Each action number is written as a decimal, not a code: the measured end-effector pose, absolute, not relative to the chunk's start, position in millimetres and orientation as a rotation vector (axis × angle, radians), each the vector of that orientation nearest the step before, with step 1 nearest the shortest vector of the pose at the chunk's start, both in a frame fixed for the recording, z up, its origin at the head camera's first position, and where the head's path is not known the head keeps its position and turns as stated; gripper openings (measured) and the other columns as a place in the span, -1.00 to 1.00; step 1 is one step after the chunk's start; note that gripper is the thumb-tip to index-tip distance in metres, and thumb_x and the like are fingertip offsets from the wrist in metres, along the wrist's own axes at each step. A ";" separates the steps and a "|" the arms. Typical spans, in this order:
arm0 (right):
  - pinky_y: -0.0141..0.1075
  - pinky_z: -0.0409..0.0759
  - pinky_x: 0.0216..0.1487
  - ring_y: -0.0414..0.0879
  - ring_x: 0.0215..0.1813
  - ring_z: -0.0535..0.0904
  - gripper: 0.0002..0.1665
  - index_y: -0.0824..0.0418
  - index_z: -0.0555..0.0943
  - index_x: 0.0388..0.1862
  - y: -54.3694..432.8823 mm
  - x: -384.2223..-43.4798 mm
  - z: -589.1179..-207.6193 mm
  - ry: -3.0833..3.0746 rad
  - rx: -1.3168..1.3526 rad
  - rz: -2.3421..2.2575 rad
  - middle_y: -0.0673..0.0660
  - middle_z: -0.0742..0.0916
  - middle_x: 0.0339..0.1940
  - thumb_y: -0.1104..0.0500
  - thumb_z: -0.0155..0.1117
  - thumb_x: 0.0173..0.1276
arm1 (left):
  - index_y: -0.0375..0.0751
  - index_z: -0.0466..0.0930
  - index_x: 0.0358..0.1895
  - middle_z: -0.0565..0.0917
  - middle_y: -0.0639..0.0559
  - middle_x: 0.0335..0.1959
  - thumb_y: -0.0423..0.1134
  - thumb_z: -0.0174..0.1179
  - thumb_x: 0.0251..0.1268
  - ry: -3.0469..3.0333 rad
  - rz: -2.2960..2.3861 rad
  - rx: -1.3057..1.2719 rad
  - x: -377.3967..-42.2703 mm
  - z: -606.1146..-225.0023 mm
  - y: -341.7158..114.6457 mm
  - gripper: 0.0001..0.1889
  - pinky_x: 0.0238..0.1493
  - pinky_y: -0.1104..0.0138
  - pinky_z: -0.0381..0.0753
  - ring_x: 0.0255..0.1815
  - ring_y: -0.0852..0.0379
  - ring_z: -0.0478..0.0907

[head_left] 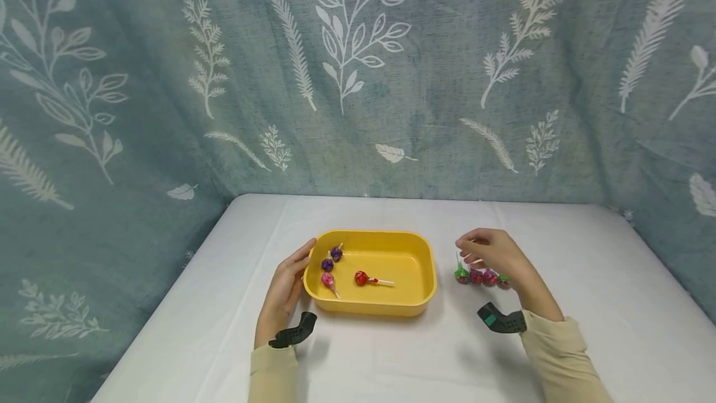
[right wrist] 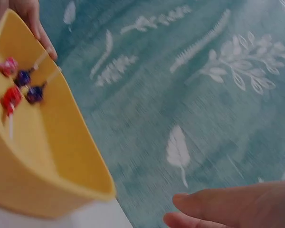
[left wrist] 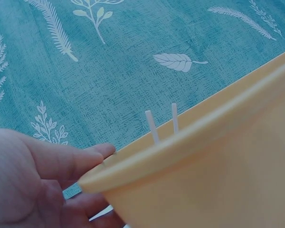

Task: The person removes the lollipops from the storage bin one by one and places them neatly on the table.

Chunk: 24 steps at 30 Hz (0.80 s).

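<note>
My left hand [head_left: 284, 285] rests against the left side of a yellow tray [head_left: 419, 266], its fingers along the rim and outer wall. Inside the tray are two purple lollipops [head_left: 336, 254], a pink lollipop [head_left: 327, 280] and a red lollipop [head_left: 362, 278] with its stick pointing right. Two white sticks [left wrist: 152, 127] poke above the rim in the left wrist view. My right hand [head_left: 498, 254] hovers over a row of lollipops right of the tray, fingertips near the stick of a green lollipop [head_left: 461, 275]. Beside it lie pink-purple lollipops [head_left: 490, 277] and another green one [head_left: 504, 282], partly under the hand.
A white cloth [head_left: 386, 353] covers the table under the tray and lollipops. Behind and at the sides hangs a blue-green curtain [head_left: 436, 79] with white leaf prints. Both wrists wear a black camera band [head_left: 506, 321].
</note>
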State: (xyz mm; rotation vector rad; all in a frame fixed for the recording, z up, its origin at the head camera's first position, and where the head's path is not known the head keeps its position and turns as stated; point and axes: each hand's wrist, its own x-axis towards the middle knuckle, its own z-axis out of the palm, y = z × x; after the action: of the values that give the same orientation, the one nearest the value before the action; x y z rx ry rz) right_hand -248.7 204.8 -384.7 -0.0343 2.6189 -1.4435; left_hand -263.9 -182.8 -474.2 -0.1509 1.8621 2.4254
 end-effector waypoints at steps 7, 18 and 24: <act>-0.12 0.69 -0.18 0.10 -0.23 0.65 -0.65 0.39 0.59 -0.03 153.2 -264.4 -378.2 2.552 -0.222 -1.373 0.28 0.70 -0.22 0.11 0.21 0.42 | -0.06 0.49 0.31 0.37 0.07 0.39 -0.36 -0.09 0.45 1.857 2.433 -0.184 -264.4 -474.7 -183.1 -0.57 0.33 0.33 0.29 0.40 0.10 0.25; -0.11 0.69 -0.20 0.20 -0.21 0.66 -0.75 0.35 0.63 -0.14 80.3 -290.0 -388.6 2.428 -0.397 -1.211 0.30 0.71 -0.30 0.15 0.22 0.40 | -0.06 0.50 0.30 0.37 0.08 0.38 -0.36 -0.08 0.44 1.847 2.441 -0.179 -265.7 -474.7 -184.0 -0.58 0.33 0.32 0.28 0.40 0.10 0.25; -0.07 0.68 -0.13 0.21 -0.15 0.66 -0.75 0.36 0.65 -0.10 54.2 -309.3 -389.9 2.410 -0.450 -1.124 0.28 0.72 -0.25 0.19 0.18 0.42 | -0.07 0.50 0.30 0.37 0.07 0.39 -0.36 -0.09 0.44 1.853 2.433 -0.157 -267.2 -474.9 -184.6 -0.57 0.35 0.29 0.26 0.41 0.09 0.24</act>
State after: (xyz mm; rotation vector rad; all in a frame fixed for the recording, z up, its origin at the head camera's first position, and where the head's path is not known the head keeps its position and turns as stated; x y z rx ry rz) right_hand -309.3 54.2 -389.9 -0.4504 2.4099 -1.1245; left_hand -267.2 -184.6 -474.9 -0.1566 1.8528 2.4333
